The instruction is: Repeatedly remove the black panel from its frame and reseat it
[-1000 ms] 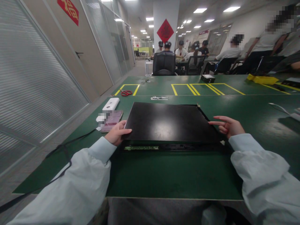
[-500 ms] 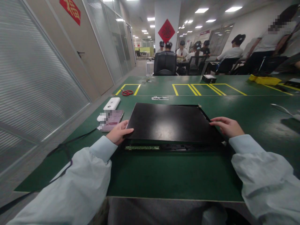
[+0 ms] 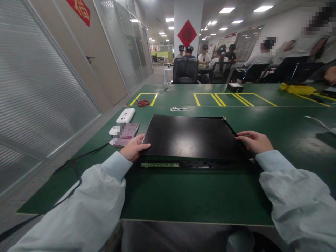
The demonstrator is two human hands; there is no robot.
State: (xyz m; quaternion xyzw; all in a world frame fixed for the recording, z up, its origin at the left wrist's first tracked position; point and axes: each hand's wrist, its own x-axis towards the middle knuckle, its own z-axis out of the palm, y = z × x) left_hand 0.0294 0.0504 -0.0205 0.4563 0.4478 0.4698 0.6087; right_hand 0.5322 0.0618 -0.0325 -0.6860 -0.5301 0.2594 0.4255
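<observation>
A flat black display panel (image 3: 189, 136) lies slightly askew over a thin black frame (image 3: 207, 165), whose near strip shows below it. On that strip a narrow green circuit board (image 3: 160, 165) is visible at the left. My left hand (image 3: 134, 147) pinches the panel's left edge, thumb on top and fingers beneath. At the right edge, my right hand (image 3: 254, 140) is closed with thumb and fingertips on the panel's rim; its exact hold on the frame beside it is hard to make out.
Left on the green table (image 3: 194, 196) lie a phone (image 3: 127, 134), a white device (image 3: 126, 115) and a dark strap (image 3: 89, 153). Farther back are red-handled scissors (image 3: 143, 103), small white pieces (image 3: 180, 109), a black box (image 3: 235, 88) and a yellow item (image 3: 298, 89). People sit beyond.
Both hands and the panel hold nearly the same place. The view has shifted very slightly, and a person at the far right has moved.
</observation>
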